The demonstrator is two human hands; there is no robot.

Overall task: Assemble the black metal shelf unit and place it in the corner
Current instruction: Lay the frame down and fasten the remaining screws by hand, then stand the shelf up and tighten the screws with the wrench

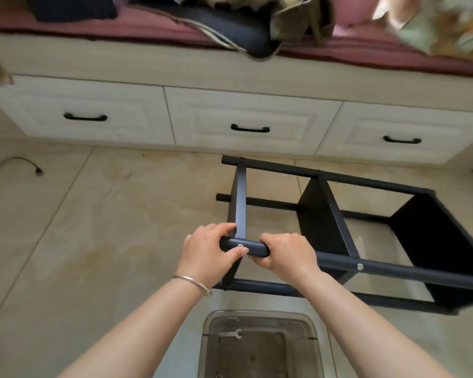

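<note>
Gripping the near pole of the shelf, which lies on its side on the floor, the left hand curls round the pole's end with its thumb by a screw; the right hand wraps the pole just beside. Assembly looks nearly done; next probably comes standing it upright. Bare floor lies left; drawers sit close behind, a bin near the feet.

Beige tiled floor, stained in patches. Lying on its side there, near the drawer fronts: black metal shelf unit. Closer in, a clear plastic bin (small flat wrench inside). Far left, a dark cable end.
</note>
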